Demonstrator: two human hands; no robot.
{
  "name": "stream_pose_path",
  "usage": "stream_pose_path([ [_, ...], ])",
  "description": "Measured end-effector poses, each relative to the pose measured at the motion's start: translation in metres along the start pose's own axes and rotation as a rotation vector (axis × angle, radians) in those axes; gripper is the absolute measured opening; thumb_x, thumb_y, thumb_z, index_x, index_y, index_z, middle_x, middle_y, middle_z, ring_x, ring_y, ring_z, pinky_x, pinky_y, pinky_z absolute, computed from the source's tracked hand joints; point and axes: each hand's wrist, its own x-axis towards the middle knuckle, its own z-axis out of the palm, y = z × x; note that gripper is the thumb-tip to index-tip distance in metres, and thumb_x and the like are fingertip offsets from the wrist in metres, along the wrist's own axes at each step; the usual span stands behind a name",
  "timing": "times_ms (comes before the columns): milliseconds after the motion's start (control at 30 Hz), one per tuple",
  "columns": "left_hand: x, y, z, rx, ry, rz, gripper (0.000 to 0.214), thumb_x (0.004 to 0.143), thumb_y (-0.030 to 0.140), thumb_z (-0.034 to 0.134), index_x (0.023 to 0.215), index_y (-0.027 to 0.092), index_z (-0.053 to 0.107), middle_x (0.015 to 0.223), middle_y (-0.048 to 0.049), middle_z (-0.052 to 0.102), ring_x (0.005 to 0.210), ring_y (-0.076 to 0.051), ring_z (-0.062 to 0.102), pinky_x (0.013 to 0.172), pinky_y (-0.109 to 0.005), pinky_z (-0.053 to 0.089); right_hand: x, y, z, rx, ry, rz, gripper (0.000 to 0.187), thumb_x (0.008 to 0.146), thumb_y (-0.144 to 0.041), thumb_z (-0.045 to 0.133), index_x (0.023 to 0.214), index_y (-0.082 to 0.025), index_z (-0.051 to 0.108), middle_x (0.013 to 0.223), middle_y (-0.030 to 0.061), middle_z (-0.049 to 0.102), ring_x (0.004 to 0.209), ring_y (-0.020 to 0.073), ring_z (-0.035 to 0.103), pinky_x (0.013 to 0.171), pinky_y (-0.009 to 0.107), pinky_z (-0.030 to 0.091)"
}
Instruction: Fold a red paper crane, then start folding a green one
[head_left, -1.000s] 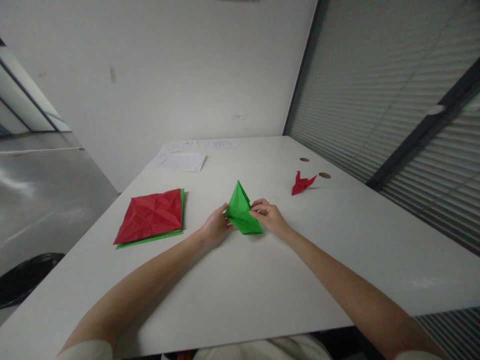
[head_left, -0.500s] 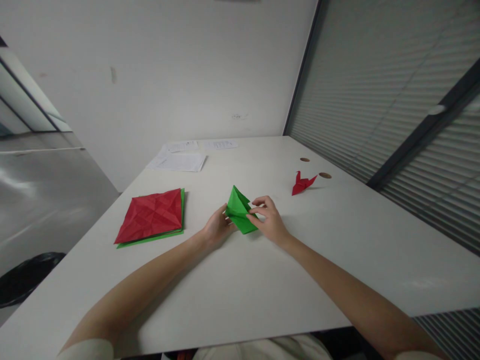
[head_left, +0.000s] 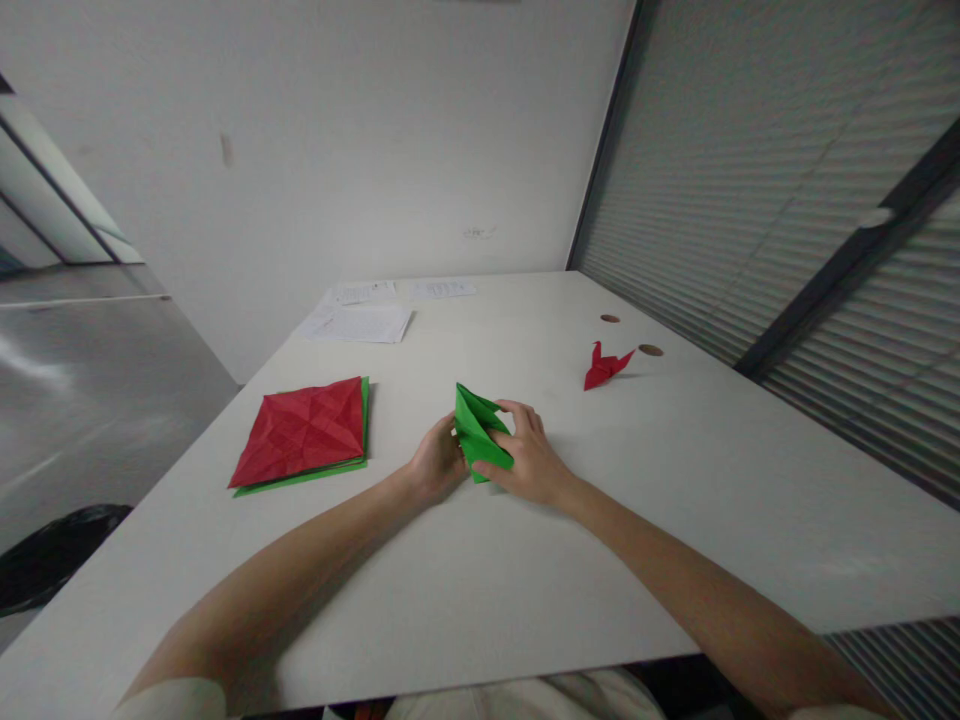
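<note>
A partly folded sheet of green origami paper [head_left: 475,424] is held between both hands, just above the white table [head_left: 480,590]. My left hand [head_left: 437,462] grips its left edge, some fingers hidden behind the paper. From the right, my right hand [head_left: 531,456] closes round it, with the thumb at the lower front and a finger pushed in between the folds. A red folded paper crane [head_left: 606,367] stands on the table to the far right of my hands. To the left lies a stack of creased square sheets, a red sheet [head_left: 304,428] over green paper [head_left: 300,480].
Printed white papers [head_left: 360,323] lie at the back left of the table, near the wall. Two round holes, the nearer one [head_left: 650,350] beyond the crane, pierce the tabletop at the right. A black-lined bin [head_left: 56,555] stands on the floor at left; blinds line the right side.
The green paper has turned and its top has tipped left, with its folds pressed narrower. My right hand has moved in and wrapped further round it.
</note>
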Motion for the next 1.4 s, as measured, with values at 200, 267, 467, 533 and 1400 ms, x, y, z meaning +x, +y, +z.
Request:
stream_pose_path([
  [200,-0.002,-0.004,0.001,0.012,-0.053,0.0,0.032,0.092,0.032,0.047,0.088,0.009,0.068,0.077,-0.0099,0.069,0.067,-0.02,0.065,0.066,-0.029,0.054,-0.002,-0.001,0.002,-0.001,-0.133,0.018,0.039,0.079,-0.052,0.066,0.105,-0.024,0.072,0.147,0.0114,0.026,0.136,0.0366,0.022,0.112,0.054,0.026],
  [267,-0.001,-0.004,0.0,0.011,-0.046,-0.009,0.031,0.091,0.032,0.047,0.088,0.008,0.068,0.078,-0.0108,0.069,0.069,-0.02,0.065,0.069,-0.03,0.054,-0.002,0.001,0.001,0.001,-0.161,-0.008,0.042,0.078,-0.054,0.067,0.108,-0.025,0.071,0.149,0.0105,0.022,0.138,0.0368,0.019,0.112,0.054,0.024],
  [467,0.002,-0.005,-0.003,-0.014,-0.003,0.037,0.025,0.09,0.029,0.051,0.094,0.01,0.067,0.086,-0.009,0.067,0.071,-0.017,0.064,0.069,-0.027,0.054,-0.001,0.013,0.0,0.06,-0.096,-0.014,0.059,0.092,-0.062,0.033,0.101,-0.019,0.072,0.148,0.0136,0.025,0.138,0.0339,0.023,0.112,0.053,0.025],
  [533,0.005,-0.006,-0.005,-0.007,-0.003,0.057,0.025,0.09,0.03,0.052,0.095,0.01,0.067,0.085,-0.0081,0.066,0.071,-0.016,0.064,0.068,-0.026,0.054,0.0,0.015,0.001,0.081,-0.012,0.028,0.066,0.097,-0.056,0.019,0.091,-0.018,0.072,0.144,0.0142,0.031,0.136,0.0321,0.027,0.11,0.052,0.028],
  [1400,0.008,0.005,-0.023,-0.129,-0.275,-0.035,0.042,0.087,0.043,0.052,0.104,0.008,0.067,0.094,-0.0136,0.072,0.09,-0.028,0.067,0.085,-0.038,0.051,-0.005,-0.021,-0.009,-0.266,-0.125,-0.244,0.053,0.085,-0.061,0.053,0.116,-0.02,0.065,0.125,0.0127,0.06,0.132,0.0377,0.032,0.11,0.059,0.018],
])
